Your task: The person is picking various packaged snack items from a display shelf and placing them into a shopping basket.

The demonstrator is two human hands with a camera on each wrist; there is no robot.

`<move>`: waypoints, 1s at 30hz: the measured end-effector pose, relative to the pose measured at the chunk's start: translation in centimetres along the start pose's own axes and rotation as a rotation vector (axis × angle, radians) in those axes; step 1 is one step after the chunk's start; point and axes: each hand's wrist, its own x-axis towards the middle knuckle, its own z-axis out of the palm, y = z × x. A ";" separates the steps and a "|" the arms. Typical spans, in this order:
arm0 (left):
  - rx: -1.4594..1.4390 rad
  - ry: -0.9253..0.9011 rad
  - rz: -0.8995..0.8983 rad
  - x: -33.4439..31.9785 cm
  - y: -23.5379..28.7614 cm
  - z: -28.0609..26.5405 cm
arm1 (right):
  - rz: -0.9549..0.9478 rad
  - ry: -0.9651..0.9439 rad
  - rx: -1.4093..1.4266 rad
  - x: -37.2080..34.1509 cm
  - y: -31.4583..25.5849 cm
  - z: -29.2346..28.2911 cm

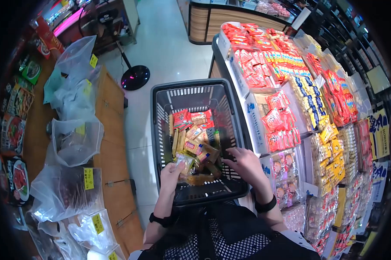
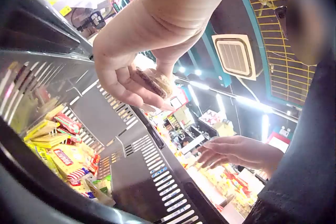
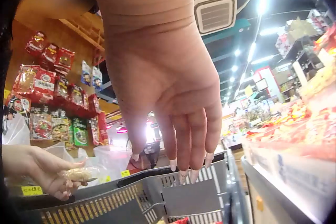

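Observation:
My left hand [image 1: 168,178] pinches a small beige snack in a clear wrapper [image 1: 185,164], over the near left part of a dark grey shopping basket [image 1: 191,83]. In the left wrist view, the snack [image 2: 155,83] is gripped between the thumb and fingers. My right hand [image 1: 248,165] hovers by the basket's right side with nothing in it; the right wrist view has its fingers [image 3: 181,134] extended downward. Inside the basket lies a pile of wrapped snacks: red packets [image 1: 181,118], yellow packets [image 2: 67,158] and several others.
On the right stands a display of sorted snacks, with red packets [image 1: 278,120] and yellow packets [image 1: 332,149] in clear bins. Bins with plastic bags [image 1: 76,138] and yellow price tags line a wooden cabinet [image 1: 113,160] at left. A fan's round black base [image 1: 135,78] stands on the floor ahead.

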 end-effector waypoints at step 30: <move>0.101 -0.592 -0.290 1.5 -1.0 -2.2 | -0.097 -0.211 0.425 1.6 -4.7 8.3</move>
